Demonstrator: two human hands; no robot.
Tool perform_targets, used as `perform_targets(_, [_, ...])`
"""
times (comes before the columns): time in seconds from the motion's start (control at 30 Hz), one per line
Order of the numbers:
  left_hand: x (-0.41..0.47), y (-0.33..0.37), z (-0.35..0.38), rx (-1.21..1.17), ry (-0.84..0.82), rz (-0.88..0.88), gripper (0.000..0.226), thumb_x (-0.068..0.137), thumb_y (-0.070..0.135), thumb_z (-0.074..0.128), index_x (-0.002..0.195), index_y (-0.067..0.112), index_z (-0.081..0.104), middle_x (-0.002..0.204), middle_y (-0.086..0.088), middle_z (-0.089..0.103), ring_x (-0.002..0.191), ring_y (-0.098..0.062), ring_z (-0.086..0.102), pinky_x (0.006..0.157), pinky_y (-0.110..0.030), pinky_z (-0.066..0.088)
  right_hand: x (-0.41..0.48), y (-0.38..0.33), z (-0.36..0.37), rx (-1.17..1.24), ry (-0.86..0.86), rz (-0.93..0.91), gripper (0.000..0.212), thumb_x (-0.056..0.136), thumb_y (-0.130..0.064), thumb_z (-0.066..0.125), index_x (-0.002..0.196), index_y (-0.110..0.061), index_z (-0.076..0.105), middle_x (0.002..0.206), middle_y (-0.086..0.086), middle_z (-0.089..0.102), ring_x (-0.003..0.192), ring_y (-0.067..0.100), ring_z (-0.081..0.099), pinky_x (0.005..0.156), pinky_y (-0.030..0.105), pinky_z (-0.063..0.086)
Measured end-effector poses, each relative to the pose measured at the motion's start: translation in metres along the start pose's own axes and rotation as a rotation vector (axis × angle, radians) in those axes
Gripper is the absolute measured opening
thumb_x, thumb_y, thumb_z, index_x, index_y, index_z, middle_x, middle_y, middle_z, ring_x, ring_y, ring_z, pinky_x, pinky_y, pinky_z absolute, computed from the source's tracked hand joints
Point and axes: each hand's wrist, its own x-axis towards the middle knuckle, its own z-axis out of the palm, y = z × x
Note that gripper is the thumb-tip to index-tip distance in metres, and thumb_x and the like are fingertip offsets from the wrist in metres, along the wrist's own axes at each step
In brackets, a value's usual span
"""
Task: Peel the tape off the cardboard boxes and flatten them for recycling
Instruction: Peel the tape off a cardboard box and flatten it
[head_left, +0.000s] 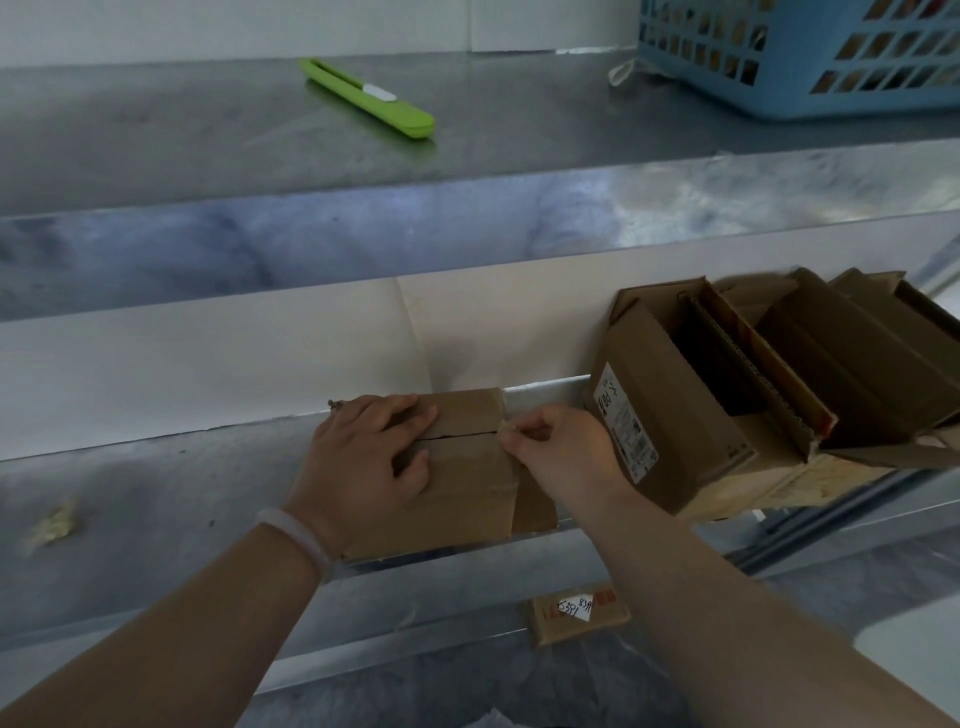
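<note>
A small closed cardboard box sits at the front edge of the lower metal shelf, its top flaps meeting in a dark seam. My left hand lies on the box's left half, fingers bent over the top. My right hand is at the right end of the seam and pinches a small bit of tape between thumb and finger. A crumpled ball of tape lies on the shelf at the far left.
Several open cardboard boxes are piled on the shelf's right. On the upper shelf lie a green box cutter and a blue plastic basket. A flat labelled cardboard piece lies below the shelf.
</note>
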Motion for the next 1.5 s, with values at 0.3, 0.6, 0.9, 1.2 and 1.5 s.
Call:
perform_targets(0.3, [0.000, -0.001, 0.000, 0.014, -0.009, 0.006, 0.056, 0.084, 0.053, 0.033, 0.129, 0.031, 0.059, 0.134, 0.008, 0.054, 0.121, -0.019, 0.049, 0.102, -0.042, 0.039, -0.001, 0.023, 0.009, 0.562, -0.035, 0.266, 0.013, 0.090, -0.013, 0.066, 0.101, -0.007, 0.066, 0.096, 0.010, 0.074, 0.092, 0.022, 0.071, 0.090, 0.045, 0.055])
perform_targets(0.6, [0.000, -0.002, 0.002, 0.020, 0.002, 0.010, 0.054, 0.085, 0.051, 0.036, 0.128, 0.028, 0.061, 0.132, 0.006, 0.056, 0.118, -0.021, 0.051, 0.100, -0.044, 0.042, -0.026, 0.032, 0.009, 0.701, 0.123, 0.143, 0.011, 0.086, -0.014, 0.071, 0.086, -0.025, 0.071, 0.094, 0.000, 0.075, 0.094, 0.017, 0.070, 0.087, 0.036, 0.056])
perform_targets(0.9, [0.001, 0.002, 0.000, -0.010, 0.002, -0.009, 0.058, 0.081, 0.053, 0.035, 0.126, 0.027, 0.062, 0.132, 0.004, 0.057, 0.120, -0.023, 0.051, 0.101, -0.045, 0.040, -0.029, -0.004, -0.014, 0.217, -0.038, -0.257, 0.015, 0.092, -0.015, 0.063, 0.096, -0.028, 0.071, 0.094, -0.018, 0.070, 0.090, -0.007, 0.063, 0.078, 0.007, 0.046])
perform_targets(1.2, [0.001, -0.002, 0.003, 0.001, -0.001, -0.021, 0.056, 0.083, 0.053, 0.035, 0.127, 0.031, 0.060, 0.134, 0.007, 0.055, 0.121, -0.021, 0.049, 0.102, -0.045, 0.040, -0.027, -0.011, -0.019, 0.906, -0.319, 0.131, 0.015, 0.091, 0.002, 0.057, 0.101, -0.008, 0.065, 0.093, 0.010, 0.069, 0.086, 0.018, 0.067, 0.081, 0.030, 0.057])
perform_targets(1.5, [0.001, 0.000, 0.001, 0.007, -0.007, -0.015, 0.060, 0.082, 0.054, 0.031, 0.129, 0.030, 0.059, 0.135, 0.008, 0.054, 0.122, -0.019, 0.048, 0.104, -0.042, 0.037, -0.020, 0.009, -0.044, 0.617, -0.549, 0.250, 0.011, 0.089, -0.002, 0.063, 0.098, 0.001, 0.068, 0.100, 0.019, 0.072, 0.097, 0.029, 0.071, 0.077, 0.036, 0.059])
